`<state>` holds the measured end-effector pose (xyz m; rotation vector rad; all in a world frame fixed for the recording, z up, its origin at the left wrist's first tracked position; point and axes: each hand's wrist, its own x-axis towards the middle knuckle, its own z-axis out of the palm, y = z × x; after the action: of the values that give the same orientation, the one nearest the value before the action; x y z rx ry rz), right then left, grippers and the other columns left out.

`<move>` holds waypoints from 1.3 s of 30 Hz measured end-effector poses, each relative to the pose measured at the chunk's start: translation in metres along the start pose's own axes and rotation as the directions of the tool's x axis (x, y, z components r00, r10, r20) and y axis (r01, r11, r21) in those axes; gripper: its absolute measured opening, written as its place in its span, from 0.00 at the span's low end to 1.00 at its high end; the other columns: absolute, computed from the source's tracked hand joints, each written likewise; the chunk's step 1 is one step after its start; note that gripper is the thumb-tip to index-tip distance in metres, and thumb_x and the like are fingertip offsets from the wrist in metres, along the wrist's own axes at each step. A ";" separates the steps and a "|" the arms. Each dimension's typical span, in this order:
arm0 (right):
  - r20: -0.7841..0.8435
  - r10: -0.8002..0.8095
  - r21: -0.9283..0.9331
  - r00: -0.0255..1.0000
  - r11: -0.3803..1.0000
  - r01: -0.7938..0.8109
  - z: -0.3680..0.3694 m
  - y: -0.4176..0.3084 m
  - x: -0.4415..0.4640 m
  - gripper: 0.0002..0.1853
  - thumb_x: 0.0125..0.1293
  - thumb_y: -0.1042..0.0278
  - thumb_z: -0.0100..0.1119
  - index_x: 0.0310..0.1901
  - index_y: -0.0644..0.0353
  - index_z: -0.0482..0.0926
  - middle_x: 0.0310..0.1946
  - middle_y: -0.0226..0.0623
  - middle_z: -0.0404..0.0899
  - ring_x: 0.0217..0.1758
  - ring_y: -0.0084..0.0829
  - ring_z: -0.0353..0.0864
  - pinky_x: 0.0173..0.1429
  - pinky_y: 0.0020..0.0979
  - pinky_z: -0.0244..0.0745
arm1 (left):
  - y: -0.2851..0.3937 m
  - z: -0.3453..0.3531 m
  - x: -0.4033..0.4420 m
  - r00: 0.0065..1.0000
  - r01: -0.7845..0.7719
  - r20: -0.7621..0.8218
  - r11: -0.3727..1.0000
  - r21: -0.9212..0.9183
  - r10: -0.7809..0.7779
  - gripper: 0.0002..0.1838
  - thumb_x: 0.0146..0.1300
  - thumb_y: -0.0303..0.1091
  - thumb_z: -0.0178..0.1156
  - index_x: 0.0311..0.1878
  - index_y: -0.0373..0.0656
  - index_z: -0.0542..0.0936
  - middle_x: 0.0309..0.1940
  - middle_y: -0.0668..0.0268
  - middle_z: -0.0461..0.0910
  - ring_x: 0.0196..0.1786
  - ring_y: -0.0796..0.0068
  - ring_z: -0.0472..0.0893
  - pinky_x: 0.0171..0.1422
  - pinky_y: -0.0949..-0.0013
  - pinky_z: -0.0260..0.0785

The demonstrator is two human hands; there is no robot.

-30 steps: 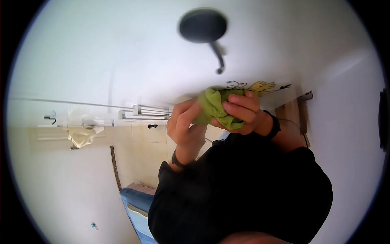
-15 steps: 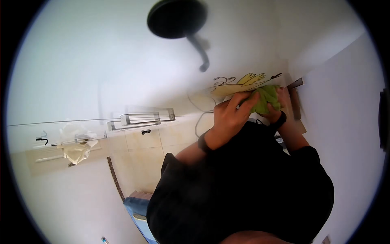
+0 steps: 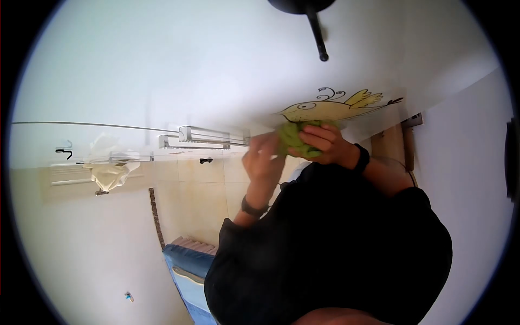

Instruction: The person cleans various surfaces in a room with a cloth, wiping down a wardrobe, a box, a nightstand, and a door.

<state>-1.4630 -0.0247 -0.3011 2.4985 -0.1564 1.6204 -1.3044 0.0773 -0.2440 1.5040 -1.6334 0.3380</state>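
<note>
A crumpled green cloth (image 3: 292, 140) is in my right hand (image 3: 324, 142), whose fingers are closed over it. It lies against a glossy white surface (image 3: 216, 81), just below a yellow bird picture (image 3: 325, 112). My left hand (image 3: 262, 160) is at the left edge of the cloth and smeared by motion. Whether its fingers still touch the cloth is unclear. Each wrist wears a dark band.
Silver handles (image 3: 208, 135) stick out of the white surface on the left. A black round thing with a handle (image 3: 317, 32) is at the top. Further off are a pale bag (image 3: 111, 174), a black hook (image 3: 65, 153) and a blue cushioned seat or bed (image 3: 189, 262).
The view has shifted, so the bird shows more fully. My left hand has come away to the left from its grip on the cloth, while my right hand now covers the cloth.
</note>
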 end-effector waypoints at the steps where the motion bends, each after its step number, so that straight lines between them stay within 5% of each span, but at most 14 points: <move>1: 0.004 -0.019 0.021 1.000 1.000 0.019 -0.002 0.000 0.022 0.16 0.54 0.61 0.70 0.46 0.41 0.82 0.54 0.31 0.76 0.57 0.31 0.74 0.60 0.33 0.67 | 0.001 -0.009 0.005 0.999 0.011 -0.033 1.000 0.005 -0.011 0.22 0.40 0.18 0.70 0.43 0.44 0.80 0.38 0.63 0.80 0.33 0.61 0.82 0.34 0.66 0.75; 8: 0.115 0.051 0.346 0.992 0.934 -0.088 -0.025 0.004 0.075 0.16 0.55 0.64 0.66 0.46 0.56 0.81 0.45 0.34 0.80 0.44 0.32 0.80 0.46 0.34 0.75 | 0.010 -0.011 0.012 0.980 0.129 -0.135 0.983 -0.130 -0.146 0.20 0.42 0.20 0.72 0.40 0.43 0.79 0.37 0.61 0.80 0.38 0.63 0.81 0.38 0.67 0.74; 12: -0.139 0.101 0.150 0.985 0.985 -0.080 -0.032 0.013 0.028 0.22 0.53 0.61 0.70 0.48 0.59 0.79 0.47 0.36 0.78 0.46 0.38 0.78 0.46 0.39 0.73 | 0.031 0.016 0.029 0.988 -0.087 -0.142 0.973 -0.214 0.057 0.16 0.47 0.19 0.69 0.41 0.38 0.78 0.35 0.62 0.78 0.33 0.70 0.76 0.36 0.74 0.69; 14: -0.200 0.126 0.068 0.972 0.991 -0.115 -0.045 0.023 0.000 0.27 0.51 0.58 0.73 0.51 0.61 0.77 0.50 0.40 0.74 0.50 0.42 0.76 0.47 0.45 0.72 | 0.044 0.033 0.036 0.984 -0.146 -0.133 0.971 -0.189 0.122 0.23 0.37 0.20 0.69 0.42 0.43 0.83 0.34 0.64 0.79 0.29 0.67 0.80 0.30 0.69 0.73; 16: -0.178 0.227 -0.037 0.957 0.971 -0.237 -0.057 0.030 -0.060 0.35 0.52 0.58 0.74 0.59 0.60 0.69 0.52 0.42 0.70 0.55 0.44 0.74 0.51 0.49 0.72 | 0.057 0.046 0.041 0.983 -0.181 -0.003 0.955 -0.233 0.185 0.24 0.39 0.20 0.65 0.46 0.44 0.83 0.33 0.67 0.77 0.28 0.69 0.80 0.27 0.71 0.72; 22: 0.116 0.383 -0.367 0.916 0.874 -0.319 -0.055 0.025 -0.198 0.48 0.55 0.57 0.73 0.71 0.54 0.51 0.59 0.45 0.67 0.65 0.49 0.66 0.64 0.49 0.67 | 0.064 0.073 0.034 0.953 -0.217 0.134 0.919 -0.329 0.273 0.26 0.43 0.23 0.64 0.51 0.49 0.83 0.34 0.70 0.77 0.28 0.73 0.79 0.28 0.71 0.73; 25: 0.096 0.438 -0.580 0.894 0.754 -0.308 -0.040 0.018 -0.215 0.39 0.66 0.44 0.51 0.74 0.47 0.50 0.70 0.28 0.57 0.72 0.32 0.56 0.71 0.46 0.52 | 0.056 0.072 0.027 0.954 -0.216 0.119 0.907 -0.361 0.275 0.25 0.46 0.22 0.63 0.52 0.47 0.82 0.35 0.70 0.77 0.28 0.73 0.79 0.27 0.71 0.73; 27: 0.111 0.500 -0.583 0.859 0.732 -0.351 -0.033 0.016 -0.228 0.37 0.69 0.37 0.44 0.74 0.45 0.50 0.74 0.24 0.53 0.74 0.28 0.53 0.73 0.46 0.45 | 0.050 0.067 0.025 0.956 -0.203 0.118 0.898 -0.390 0.267 0.24 0.47 0.22 0.62 0.52 0.47 0.82 0.36 0.69 0.77 0.29 0.73 0.79 0.28 0.71 0.73; 31: 0.376 0.633 -0.315 0.677 0.774 -0.549 -0.026 0.026 -0.280 0.45 0.62 0.39 0.58 0.73 0.48 0.48 0.69 0.41 0.54 0.71 0.48 0.57 0.74 0.51 0.48 | 0.034 0.056 0.017 0.962 -0.154 0.152 0.909 -0.388 0.228 0.23 0.50 0.22 0.60 0.52 0.47 0.82 0.37 0.68 0.77 0.33 0.71 0.80 0.31 0.70 0.74; 35: 0.121 0.420 -0.531 0.899 0.793 -0.299 0.002 0.037 -0.325 0.39 0.56 0.41 0.65 0.64 0.39 0.56 0.65 0.45 0.53 0.67 0.55 0.57 0.69 0.61 0.54 | 0.014 0.042 0.010 0.973 -0.110 0.151 0.922 -0.371 0.177 0.19 0.54 0.24 0.60 0.51 0.47 0.82 0.40 0.68 0.78 0.38 0.68 0.81 0.36 0.69 0.75; 39: 0.163 0.359 -0.428 0.919 0.865 -0.262 0.023 0.018 -0.261 0.39 0.57 0.42 0.65 0.65 0.40 0.55 0.66 0.44 0.53 0.68 0.50 0.56 0.67 0.57 0.58 | -0.004 0.015 0.003 0.971 -0.003 0.223 0.942 -0.337 0.083 0.17 0.57 0.26 0.60 0.51 0.47 0.82 0.42 0.67 0.80 0.41 0.67 0.81 0.39 0.70 0.75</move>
<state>-1.5519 -0.0463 -0.5476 2.4111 -0.8750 1.2099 -1.3062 0.0637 -0.2521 1.2845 -1.8046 -0.0987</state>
